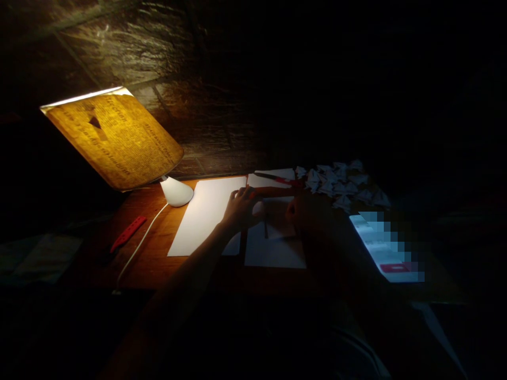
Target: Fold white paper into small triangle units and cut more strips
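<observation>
My left hand (238,205) is over the middle of the wooden table, its fingers bent around a small piece of white paper (259,209). To its right, my right hand (303,210) is curled in deep shadow; what its fingers hold, if anything, does not show. Beneath and between the hands lies a white sheet of paper (275,256), crossed by a dark narrow shadow or strip. A stack of white paper (202,221) lies left of it, partly under my left forearm. Beyond my hands, scissors (277,179) with red on the handles rest on another white sheet (279,173).
A lit lamp (119,140) with a printed shade stands at the back left against a stone wall; its white cord (138,245) runs to the front edge. A red cutter-like tool (129,232) lies nearby. Several folded paper pieces (332,182) cover the back right, behind a glowing phone-like screen (376,243).
</observation>
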`<state>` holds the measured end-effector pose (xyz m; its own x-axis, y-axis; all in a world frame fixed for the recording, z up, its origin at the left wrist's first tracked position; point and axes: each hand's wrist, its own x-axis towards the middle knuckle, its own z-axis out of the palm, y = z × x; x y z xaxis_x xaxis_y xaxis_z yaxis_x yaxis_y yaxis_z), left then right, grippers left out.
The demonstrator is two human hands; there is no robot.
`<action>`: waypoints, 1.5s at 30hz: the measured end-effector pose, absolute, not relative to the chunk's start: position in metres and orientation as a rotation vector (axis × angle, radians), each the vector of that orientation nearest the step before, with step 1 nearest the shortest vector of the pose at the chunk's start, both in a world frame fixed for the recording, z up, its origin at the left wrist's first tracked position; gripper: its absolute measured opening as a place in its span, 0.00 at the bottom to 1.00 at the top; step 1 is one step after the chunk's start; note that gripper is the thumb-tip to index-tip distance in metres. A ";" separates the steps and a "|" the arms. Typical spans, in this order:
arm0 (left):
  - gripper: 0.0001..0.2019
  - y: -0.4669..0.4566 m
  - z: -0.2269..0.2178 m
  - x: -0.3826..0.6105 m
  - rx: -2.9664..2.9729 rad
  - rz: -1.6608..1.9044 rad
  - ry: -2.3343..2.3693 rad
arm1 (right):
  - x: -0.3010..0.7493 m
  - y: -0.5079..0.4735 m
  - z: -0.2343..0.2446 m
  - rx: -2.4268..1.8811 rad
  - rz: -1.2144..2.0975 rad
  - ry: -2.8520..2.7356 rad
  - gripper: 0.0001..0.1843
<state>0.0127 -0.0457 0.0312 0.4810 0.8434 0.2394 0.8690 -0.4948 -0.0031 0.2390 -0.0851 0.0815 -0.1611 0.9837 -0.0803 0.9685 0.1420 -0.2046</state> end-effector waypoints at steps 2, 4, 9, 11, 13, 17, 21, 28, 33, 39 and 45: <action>0.22 -0.044 0.029 0.011 -2.609 -0.322 -1.500 | 0.239 -0.085 0.081 -1.991 0.349 -2.321 0.15; 0.22 -0.042 0.027 0.011 -2.621 -0.329 -1.499 | 0.238 -0.085 0.082 -1.987 0.362 -2.320 0.15; 0.20 -0.042 0.028 0.011 -2.647 -0.321 -1.509 | 0.238 -0.085 0.083 -1.983 0.374 -2.315 0.15; 0.20 -0.043 0.028 0.011 -2.663 -0.308 -1.502 | 0.238 -0.085 0.084 -1.973 0.409 -2.316 0.14; 0.21 -0.044 0.026 0.011 -2.683 -0.308 -1.493 | 0.239 -0.084 0.082 -1.957 0.428 -2.312 0.13; 0.24 -0.043 0.023 0.010 -2.701 -0.338 -1.503 | 0.238 -0.081 0.071 -1.898 0.347 -2.265 0.10; 0.27 -0.041 0.021 0.009 -2.735 -0.388 -1.516 | 0.236 -0.076 0.058 -1.806 0.342 -2.210 0.11; 0.27 -0.040 0.018 0.009 -2.785 -0.400 -1.531 | 0.238 -0.068 0.038 -1.695 0.298 -2.226 0.10; 0.27 -0.040 0.018 0.009 -2.816 -0.513 -1.532 | 0.239 -0.068 0.040 -1.688 0.329 -2.245 0.09; 0.27 -0.036 0.013 0.009 -2.800 -0.823 -1.587 | 0.237 -0.069 0.045 -1.717 0.343 -2.280 0.11; 0.19 -0.030 0.005 0.013 -2.932 -1.541 -1.584 | 0.236 -0.070 0.048 -1.631 0.446 -2.212 0.09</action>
